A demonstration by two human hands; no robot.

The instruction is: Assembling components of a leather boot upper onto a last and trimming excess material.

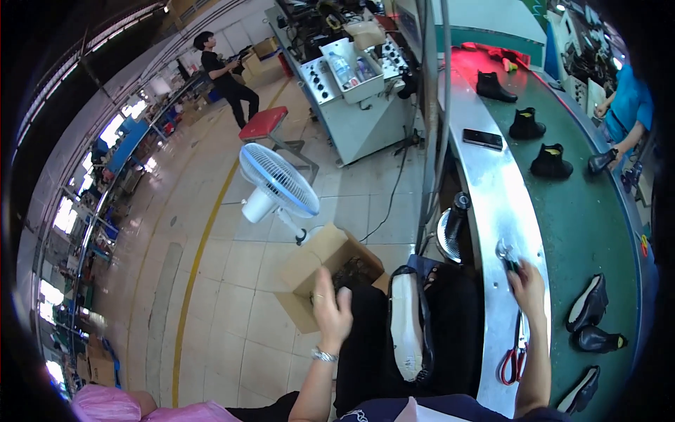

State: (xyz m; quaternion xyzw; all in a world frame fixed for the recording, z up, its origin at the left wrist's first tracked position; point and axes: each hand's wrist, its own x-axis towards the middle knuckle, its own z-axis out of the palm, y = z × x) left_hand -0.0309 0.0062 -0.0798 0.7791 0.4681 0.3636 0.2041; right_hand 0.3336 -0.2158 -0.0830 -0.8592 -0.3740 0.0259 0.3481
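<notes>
My left hand (332, 313) is raised over the cardboard box (299, 309), fingers and thumb apart, holding nothing. A silvery bracelet circles that wrist. On my lap lies a black shoe (424, 337), its pale underside turned up; neither hand touches it. Above the metal ledge (500, 204) at the right, my right hand (527, 287) closes its fingers on a small tool (506, 254) with a shiny metal head and a dark handle; its exact kind is unclear. Scissors with red handles (512, 367) lie on the ledge beside my right forearm, which partly covers them.
A green conveyor belt (562, 225) beyond the ledge carries several black shoes and boots (552, 162). A phone (482, 139) rests on the ledge. A fan (278, 179) stands ahead, near a red stool (264, 123). Across the belt, a person in blue (629, 102) handles a boot.
</notes>
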